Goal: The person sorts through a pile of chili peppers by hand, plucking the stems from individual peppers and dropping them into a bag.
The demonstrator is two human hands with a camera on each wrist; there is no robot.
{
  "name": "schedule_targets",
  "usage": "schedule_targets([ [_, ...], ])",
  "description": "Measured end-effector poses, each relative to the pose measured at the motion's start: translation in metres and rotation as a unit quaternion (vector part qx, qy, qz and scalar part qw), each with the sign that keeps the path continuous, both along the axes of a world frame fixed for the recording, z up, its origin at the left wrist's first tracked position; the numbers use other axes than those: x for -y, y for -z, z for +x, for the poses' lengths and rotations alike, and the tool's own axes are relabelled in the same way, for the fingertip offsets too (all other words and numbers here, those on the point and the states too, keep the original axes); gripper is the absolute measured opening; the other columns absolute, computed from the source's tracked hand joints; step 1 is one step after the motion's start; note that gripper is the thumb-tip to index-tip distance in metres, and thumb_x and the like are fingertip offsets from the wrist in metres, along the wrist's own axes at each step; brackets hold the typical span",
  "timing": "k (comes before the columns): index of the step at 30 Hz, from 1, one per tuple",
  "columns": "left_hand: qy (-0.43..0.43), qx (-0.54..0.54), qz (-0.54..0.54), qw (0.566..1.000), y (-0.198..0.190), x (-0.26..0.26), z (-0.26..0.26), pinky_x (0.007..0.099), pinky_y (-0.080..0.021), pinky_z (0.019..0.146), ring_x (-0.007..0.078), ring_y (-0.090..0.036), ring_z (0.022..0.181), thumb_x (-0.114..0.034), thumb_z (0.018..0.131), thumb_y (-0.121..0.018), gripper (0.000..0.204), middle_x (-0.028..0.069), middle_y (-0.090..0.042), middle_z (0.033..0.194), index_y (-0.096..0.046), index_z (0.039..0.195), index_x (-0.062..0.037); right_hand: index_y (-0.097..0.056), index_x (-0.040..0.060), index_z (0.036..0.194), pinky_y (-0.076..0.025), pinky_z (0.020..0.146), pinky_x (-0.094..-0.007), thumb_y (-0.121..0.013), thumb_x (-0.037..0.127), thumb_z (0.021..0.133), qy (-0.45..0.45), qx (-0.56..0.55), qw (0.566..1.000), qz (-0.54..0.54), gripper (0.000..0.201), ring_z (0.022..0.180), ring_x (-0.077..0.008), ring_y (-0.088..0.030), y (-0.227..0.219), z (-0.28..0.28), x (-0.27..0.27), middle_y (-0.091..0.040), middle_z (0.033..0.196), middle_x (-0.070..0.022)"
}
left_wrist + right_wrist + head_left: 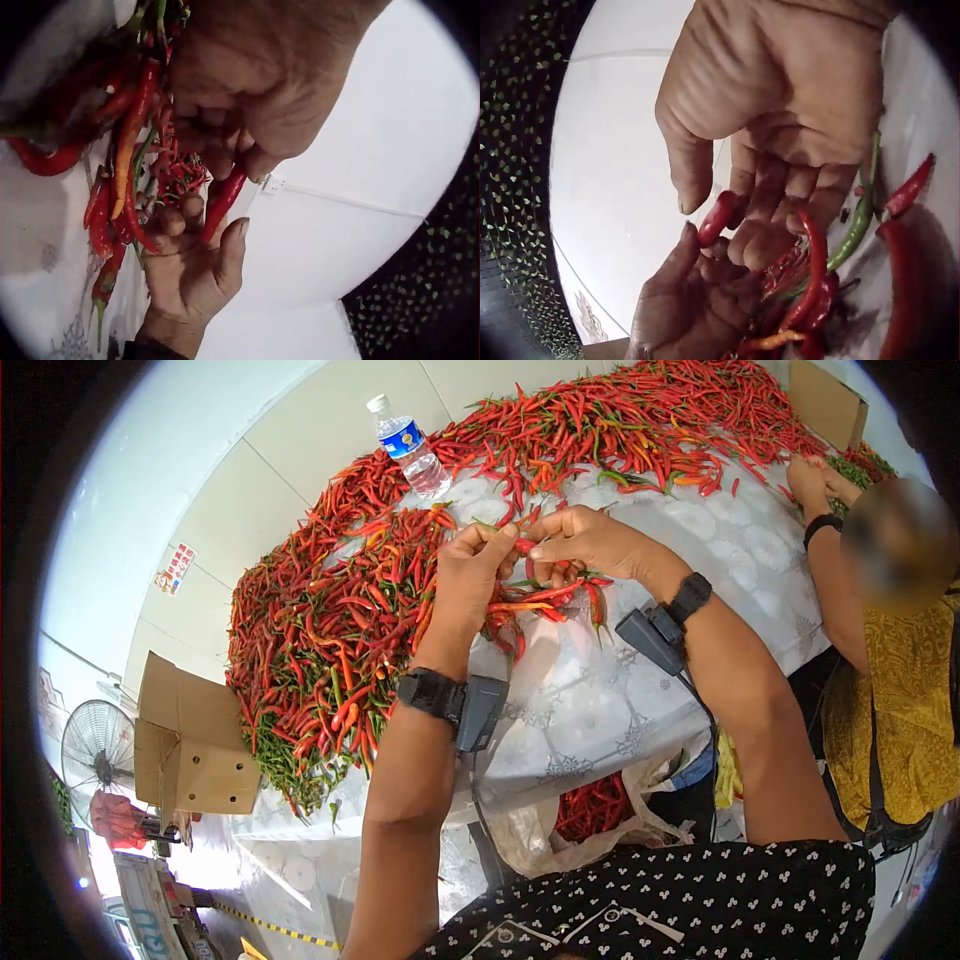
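Pale walls [240, 510] rose behind a counter [570, 710] spread with a light, patterned cloth. At the far left stood a round fan [101, 765], and next to it an open cardboard box [205, 760] touched the near end of a long chilli heap [340, 600]. That heap, mostly red with orange and green among it, curved along the far side of the counter, and a clear water bottle [410, 448] with a blue label stood beside it.

Right of the bottle, over the counter, the left hand [465, 585] had its thumb and fingers closed in a pinch on one end of a red chilli [227, 199]. The chilli slanted between both hands. The right hand [600, 550] met its other end with fingers loosely bent and thumb held apart, not pinching it. Loose chillies [560, 595] lay just below the hands, some red, one orange.

Beneath the counter's near edge, a whitish bag [525, 830] held more red chillies [593, 810]. Farther right, another person [900, 670] in a yellow patterned garment reached toward a greenish pile [858, 468], near a second cardboard box [826, 405].
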State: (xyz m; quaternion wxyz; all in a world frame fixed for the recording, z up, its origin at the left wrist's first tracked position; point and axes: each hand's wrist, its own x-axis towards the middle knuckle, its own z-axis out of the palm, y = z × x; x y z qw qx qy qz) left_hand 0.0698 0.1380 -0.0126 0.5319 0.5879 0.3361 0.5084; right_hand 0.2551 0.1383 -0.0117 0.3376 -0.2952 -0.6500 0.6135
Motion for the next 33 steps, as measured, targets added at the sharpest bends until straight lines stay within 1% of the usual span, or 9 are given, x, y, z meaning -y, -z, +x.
schedule_targets([
  [7,-0.069,-0.046,0.089,0.993,-0.007,0.001,0.007,0.0243,-0.035,0.044,0.0074,-0.044,0.048,-0.020,0.081,-0.062,0.027,0.0016,-0.053,0.056,-0.052,0.061,-0.0057,-0.057,0.0012,0.088,-0.045,0.049,-0.0216,-0.056,0.023,0.085,0.009,-0.010,1.000,-0.005,0.022,0.055,-0.0114,-0.056,-0.004,-0.001,0.004,-0.060,0.068,-0.0065],
  [10,-0.212,-0.296,0.285,0.887,-0.014,0.005,0.008,0.0310,-0.038,0.042,0.0166,-0.049,0.043,-0.018,0.077,-0.064,0.022,0.0059,-0.055,0.053,-0.053,0.063,-0.0044,-0.057,0.0009,0.085,-0.045,0.047,-0.0223,-0.055,0.023,0.085,0.042,-0.011,0.999,0.009,0.022,0.050,-0.0114,-0.055,-0.001,0.000,0.001,-0.059,0.063,-0.0064],
  [12,-0.300,-0.417,0.430,0.742,-0.014,0.000,0.004,0.0356,-0.042,0.047,0.0266,-0.055,0.049,-0.017,0.072,-0.066,0.019,0.0088,-0.056,0.058,-0.054,0.063,-0.0045,-0.057,0.0009,0.084,-0.044,0.046,-0.0224,-0.055,0.023,0.084,0.037,-0.008,0.999,0.010,0.022,0.049,-0.0112,-0.054,-0.004,0.004,0.002,-0.058,0.062,-0.0063],
  [15,-0.306,-0.472,0.295,0.772,-0.017,-0.003,-0.007,0.0343,-0.044,0.051,0.0270,-0.056,0.055,-0.020,0.070,-0.066,0.022,0.0113,-0.058,0.065,-0.054,0.065,-0.0028,-0.058,0.0016,0.084,-0.040,0.043,-0.0228,-0.054,0.024,0.084,0.050,-0.037,0.998,0.003,0.022,0.047,-0.0110,-0.053,-0.007,0.011,-0.003,-0.057,0.059,-0.0060],
  [20,-0.200,-0.431,0.325,0.818,0.000,-0.008,0.002,0.0421,-0.045,0.065,0.0291,-0.059,0.072,-0.026,0.067,-0.066,0.020,0.0121,-0.060,0.070,-0.062,0.068,-0.0060,-0.058,0.0050,0.087,-0.035,0.041,-0.0229,-0.051,0.025,0.084,0.118,-0.162,0.979,-0.046,0.022,0.046,-0.0114,-0.050,-0.004,0.021,-0.007,-0.056,0.060,-0.0058],
  [25,-0.109,-0.646,0.223,0.722,-0.001,-0.009,0.012,0.0515,-0.038,0.074,0.0323,-0.059,0.077,-0.039,0.066,-0.060,0.033,0.0136,-0.062,0.074,-0.065,0.066,-0.0066,-0.054,0.0059,0.088,-0.033,0.039,-0.0232,-0.051,0.023,0.083,0.122,-0.212,0.964,-0.102,0.018,0.046,-0.0104,-0.047,0.007,0.019,-0.015,-0.056,0.066,-0.0061],
  [29,-0.082,-0.629,0.203,0.746,-0.001,-0.005,0.008,0.0467,-0.042,0.070,0.0327,-0.060,0.073,-0.033,0.068,-0.062,0.029,0.0135,-0.062,0.073,-0.064,0.069,-0.0042,-0.053,0.0048,0.090,-0.028,0.038,-0.0187,-0.056,0.018,0.082,0.095,-0.131,0.982,-0.096,0.016,0.045,-0.0070,-0.042,0.009,0.016,-0.015,-0.053,0.068,-0.0033],
  [31,-0.081,-0.418,0.173,0.888,0.003,-0.006,0.006,0.0384,-0.045,0.064,0.0293,-0.060,0.068,-0.024,0.072,-0.061,0.023,0.0134,-0.063,0.073,-0.063,0.075,-0.0011,-0.053,0.0040,0.090,-0.026,0.038,-0.0177,-0.057,0.017,0.081,0.104,-0.099,0.986,-0.085,0.016,0.046,-0.0058,-0.041,0.006,0.011,-0.009,-0.052,0.068,-0.0023],
  [33,-0.068,-0.331,0.169,0.926,0.007,-0.011,0.006,0.0345,-0.045,0.061,0.0254,-0.060,0.065,-0.020,0.074,-0.061,0.020,0.0125,-0.063,0.071,-0.062,0.077,0.0002,-0.053,0.0032,0.091,-0.025,0.038,-0.0166,-0.059,0.015,0.081,0.115,-0.066,0.989,-0.070,0.016,0.046,-0.0047,-0.039,0.001,0.007,-0.005,-0.051,0.067,-0.0013],
])
